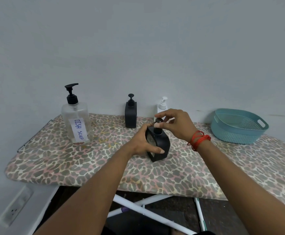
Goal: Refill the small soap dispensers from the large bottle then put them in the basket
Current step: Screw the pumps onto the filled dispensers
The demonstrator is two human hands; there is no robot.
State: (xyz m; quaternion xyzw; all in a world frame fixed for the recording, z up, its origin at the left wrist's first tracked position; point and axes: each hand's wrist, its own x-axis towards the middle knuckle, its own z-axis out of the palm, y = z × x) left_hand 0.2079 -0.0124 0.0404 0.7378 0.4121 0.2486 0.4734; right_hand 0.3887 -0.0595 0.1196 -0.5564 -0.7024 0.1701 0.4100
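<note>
Near the middle of the ironing board [70, 167], her left hand [141, 143] grips the upright black dispenser [158, 146] round its body; right above it, the right hand [175, 122] pinches the pump head [158, 120], directly over the bottle's vertical axis.

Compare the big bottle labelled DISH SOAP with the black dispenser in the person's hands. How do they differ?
The big bottle is clear and taller; the black dispenser is opaque and shorter. The big bottle stands untouched at the left; the black dispenser is gripped by the left hand, with the right hand pinching its pump. Both have black pumps.
</note>
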